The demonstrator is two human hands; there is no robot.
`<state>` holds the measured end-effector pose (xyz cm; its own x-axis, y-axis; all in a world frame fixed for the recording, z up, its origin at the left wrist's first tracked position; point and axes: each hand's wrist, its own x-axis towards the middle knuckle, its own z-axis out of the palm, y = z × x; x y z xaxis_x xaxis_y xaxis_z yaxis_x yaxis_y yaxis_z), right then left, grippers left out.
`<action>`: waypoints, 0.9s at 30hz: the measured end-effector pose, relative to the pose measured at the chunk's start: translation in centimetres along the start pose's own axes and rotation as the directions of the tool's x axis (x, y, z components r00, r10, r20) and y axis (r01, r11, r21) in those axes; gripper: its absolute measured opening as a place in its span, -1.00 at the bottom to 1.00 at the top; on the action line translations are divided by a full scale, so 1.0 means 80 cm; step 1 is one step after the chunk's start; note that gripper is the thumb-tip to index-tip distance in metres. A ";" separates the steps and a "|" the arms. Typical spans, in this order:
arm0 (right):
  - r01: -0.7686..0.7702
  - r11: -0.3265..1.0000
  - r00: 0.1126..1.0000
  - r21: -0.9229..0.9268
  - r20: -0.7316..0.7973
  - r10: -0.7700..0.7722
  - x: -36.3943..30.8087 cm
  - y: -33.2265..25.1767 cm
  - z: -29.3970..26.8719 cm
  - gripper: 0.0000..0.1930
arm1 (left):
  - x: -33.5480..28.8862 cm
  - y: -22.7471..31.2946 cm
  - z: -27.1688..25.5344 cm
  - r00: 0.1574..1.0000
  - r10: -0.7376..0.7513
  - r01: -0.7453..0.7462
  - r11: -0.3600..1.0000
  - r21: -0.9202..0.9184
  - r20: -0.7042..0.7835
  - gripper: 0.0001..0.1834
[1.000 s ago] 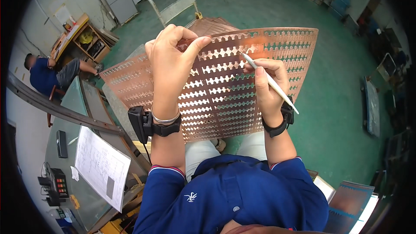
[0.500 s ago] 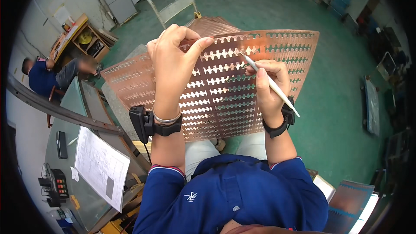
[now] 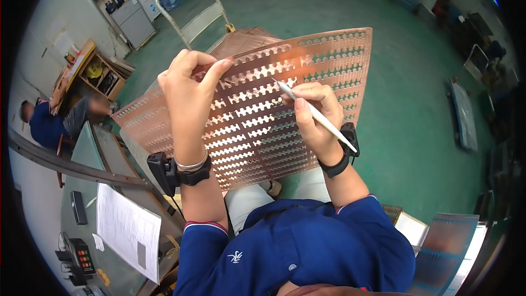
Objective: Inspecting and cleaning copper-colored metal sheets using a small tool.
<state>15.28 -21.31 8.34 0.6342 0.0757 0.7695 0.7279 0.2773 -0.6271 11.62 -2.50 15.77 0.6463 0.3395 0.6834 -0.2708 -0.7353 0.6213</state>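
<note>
A large copper-coloured metal sheet (image 3: 263, 148) with rows of small toothed cut-outs is held up, tilted, in front of me. My left hand (image 3: 192, 85) pinches its upper edge between thumb and fingers, left of the middle. In my right hand (image 3: 316, 115) is a white pen-shaped tool (image 3: 323, 121), gripped like a pencil. A grey collar and a thin pointed tip form its front end. That tip is at the upper rows of cut-outs, near the sheet's middle; whether it touches the metal I cannot tell.
Behind the sheet stands a hand trolley (image 3: 205, 22) carrying more copper-coloured sheets (image 3: 241, 42). At left is a table (image 3: 74, 178) with a printed paper (image 3: 129, 233) and a black keypad device (image 3: 82, 257). A seated person (image 3: 46, 123) is beyond it. Another sheet (image 3: 446, 249) leans at lower right.
The whole view has shifted, so the sheet and both hands appear farther left. Relative to the sheet, the tool's tip has moved down slightly. Both grips stay the same.
</note>
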 end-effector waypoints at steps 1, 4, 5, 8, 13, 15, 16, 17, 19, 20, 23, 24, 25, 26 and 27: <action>-0.020 1.000 1.000 -0.015 0.003 0.020 -0.004 0.001 -0.005 -0.91 | 0.002 0.003 0.000 0.999 -0.027 0.026 0.999 -0.033 -0.028 -0.77; -0.031 0.999 0.999 -0.026 0.007 0.031 -0.009 -0.002 -0.018 -0.92 | 0.001 0.001 -0.004 1.000 -0.022 0.023 0.999 -0.033 0.017 -0.79; -0.011 0.999 1.000 -0.047 -0.003 0.011 -0.010 -0.004 -0.023 -0.92 | 0.001 0.003 -0.004 0.999 -0.048 0.050 0.997 -0.053 0.025 -0.79; 0.022 0.998 1.000 -0.050 -0.018 -0.023 -0.013 -0.009 -0.037 -0.91 | 0.002 -0.001 -0.006 0.998 -0.065 0.066 0.996 -0.052 0.023 -0.79; -0.032 0.999 0.994 0.005 -0.102 0.032 -0.001 -0.015 -0.061 -0.90 | 0.002 0.002 -0.004 0.997 -0.067 0.070 0.992 -0.104 0.040 -0.80; -0.060 0.998 0.992 0.034 -0.111 0.063 0.008 -0.011 -0.066 -0.88 | 0.002 0.003 -0.003 0.994 -0.095 0.101 0.989 -0.108 0.052 -0.80; -0.060 0.998 0.991 0.035 -0.114 0.063 0.012 -0.010 -0.067 -0.88 | 0.001 0.003 -0.003 0.994 -0.094 0.099 0.989 -0.107 0.054 -0.80; -0.065 0.998 0.992 0.010 -0.106 0.065 0.014 -0.010 -0.067 -0.87 | 0.000 0.003 -0.003 0.995 -0.081 0.086 0.992 -0.093 0.061 -0.80; -0.068 0.998 0.991 -0.012 -0.120 0.066 0.017 -0.007 -0.066 -0.86 | 0.001 0.002 -0.001 0.995 -0.065 0.071 0.994 -0.078 0.071 -0.80; -0.068 0.998 0.990 -0.011 -0.123 0.066 0.017 -0.006 -0.065 -0.86 | 0.001 0.000 0.000 0.998 -0.046 0.049 0.995 -0.083 0.036 -0.80; -0.097 0.995 0.987 -0.013 -0.132 0.094 0.018 -0.005 -0.063 -0.86 | 0.003 0.001 0.002 1.000 -0.023 0.023 0.995 -0.093 0.006 -0.79; -0.086 0.996 0.989 -0.036 -0.125 0.081 0.018 -0.006 -0.062 -0.86 | 0.003 0.002 0.002 1.000 -0.020 0.020 0.995 -0.100 0.007 -0.79; -0.076 0.995 0.991 -0.059 -0.117 0.069 0.018 -0.005 -0.061 -0.86 | 0.003 0.003 0.003 1.000 -0.018 0.020 0.995 -0.101 0.013 -0.79; -0.077 0.995 0.990 -0.059 -0.122 0.069 0.017 -0.004 -0.062 -0.86 | 0.002 0.005 0.002 1.000 -0.020 0.021 0.995 -0.099 0.012 -0.80; -0.074 0.993 0.991 -0.088 -0.120 0.063 0.015 -0.002 -0.062 -0.86 | 0.002 0.005 0.001 1.000 -0.021 0.023 0.995 -0.098 0.012 -0.80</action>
<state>17.21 -26.01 8.80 0.7059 -0.0228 0.7080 0.6989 0.1853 -0.6908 11.65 -2.82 16.09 0.6608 0.3479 0.6651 -0.3249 -0.6662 0.6713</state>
